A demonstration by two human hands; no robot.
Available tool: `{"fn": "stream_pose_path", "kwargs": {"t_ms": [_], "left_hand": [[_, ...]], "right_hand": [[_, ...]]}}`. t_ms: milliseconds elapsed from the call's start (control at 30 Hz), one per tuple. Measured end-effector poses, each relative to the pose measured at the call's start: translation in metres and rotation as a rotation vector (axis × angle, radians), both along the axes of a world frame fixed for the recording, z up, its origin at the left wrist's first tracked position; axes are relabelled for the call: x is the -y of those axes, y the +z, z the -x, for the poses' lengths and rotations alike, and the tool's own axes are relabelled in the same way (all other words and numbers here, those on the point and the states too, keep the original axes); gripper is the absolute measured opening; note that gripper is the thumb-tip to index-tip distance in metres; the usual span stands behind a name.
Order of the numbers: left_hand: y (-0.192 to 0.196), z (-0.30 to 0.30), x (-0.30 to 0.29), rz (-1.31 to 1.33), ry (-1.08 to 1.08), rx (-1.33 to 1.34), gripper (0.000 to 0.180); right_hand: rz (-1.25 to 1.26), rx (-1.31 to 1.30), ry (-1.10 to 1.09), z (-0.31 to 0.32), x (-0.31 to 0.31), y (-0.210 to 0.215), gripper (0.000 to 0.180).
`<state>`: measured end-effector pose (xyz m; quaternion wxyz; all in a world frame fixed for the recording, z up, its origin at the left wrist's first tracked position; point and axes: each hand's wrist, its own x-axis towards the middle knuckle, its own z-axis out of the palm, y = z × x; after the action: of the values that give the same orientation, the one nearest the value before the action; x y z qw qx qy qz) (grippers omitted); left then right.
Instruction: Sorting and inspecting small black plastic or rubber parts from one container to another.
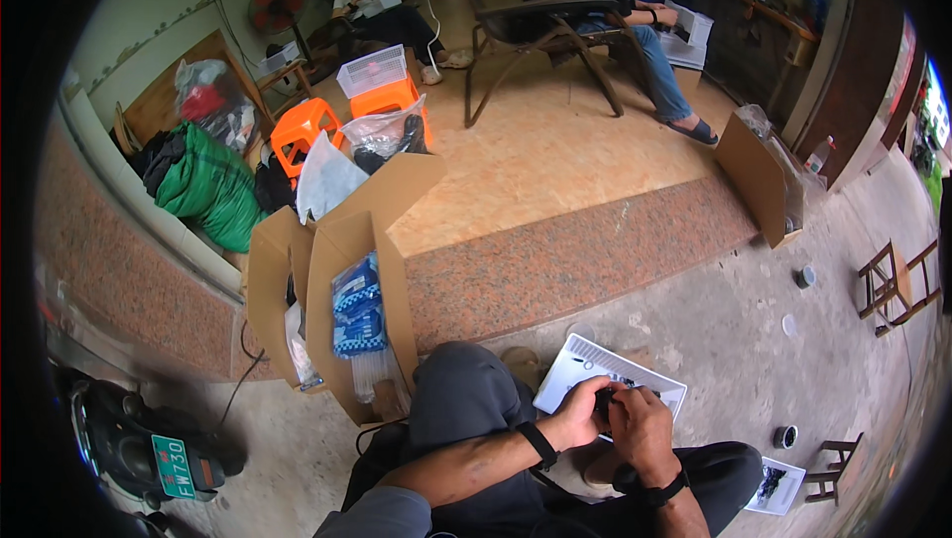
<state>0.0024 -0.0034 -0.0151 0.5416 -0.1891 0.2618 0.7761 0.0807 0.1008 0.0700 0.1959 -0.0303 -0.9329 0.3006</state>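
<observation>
Both my hands meet above a white plastic basket point(567, 358) that sits in front of my knees. My left hand point(578, 413) is closed round a small black part point(603, 404), most of it hidden by the fingers. Against the same part press the bent fingers of my right hand point(643, 429). The part is too covered for me to tell its kind. Several small dark pieces lie in the basket under my hands. Each wrist wears a black band.
Open cardboard boxes point(397, 280) with blue packets point(359, 305) stand at left. Beside my right knee is a white tray point(788, 490) of black pieces, near a small wooden stool point(839, 469). A scooter point(149, 439) is parked lower left. Two other people sit indoors, one by a folding chair point(545, 22).
</observation>
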Motion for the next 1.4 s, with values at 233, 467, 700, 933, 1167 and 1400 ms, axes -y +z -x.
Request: {"fn": "stream_pose_path", "kwargs": {"t_ms": [233,467,700,933,1167,1400], "left_hand": [[0.006,-0.005,0.004,0.011,0.018,0.033,0.023],[0.004,-0.011,-0.002,-0.026,0.102,0.095,0.022],[0.021,0.017,0.006,-0.047,0.147,0.06,0.033],[0.022,0.024,0.003,0.036,0.223,0.003,0.035],[0.022,0.03,0.001,0.042,0.257,0.032,0.036],[0.01,0.004,0.001,0.028,0.232,0.01,0.029]], "right_hand": [[0.078,-0.014,-0.019,-0.005,0.002,-0.002,0.012],[0.104,-0.017,-0.127,-0.013,-0.011,0.006,0.008],[0.109,-0.043,-0.174,-0.002,-0.034,0.003,0.011],[0.096,0.075,-0.257,-0.008,-0.039,-0.003,0.01],[0.08,0.104,-0.258,0.0,-0.043,0.001,0.01],[0.052,0.123,-0.078,-0.013,-0.024,0.004,0.021]]}}
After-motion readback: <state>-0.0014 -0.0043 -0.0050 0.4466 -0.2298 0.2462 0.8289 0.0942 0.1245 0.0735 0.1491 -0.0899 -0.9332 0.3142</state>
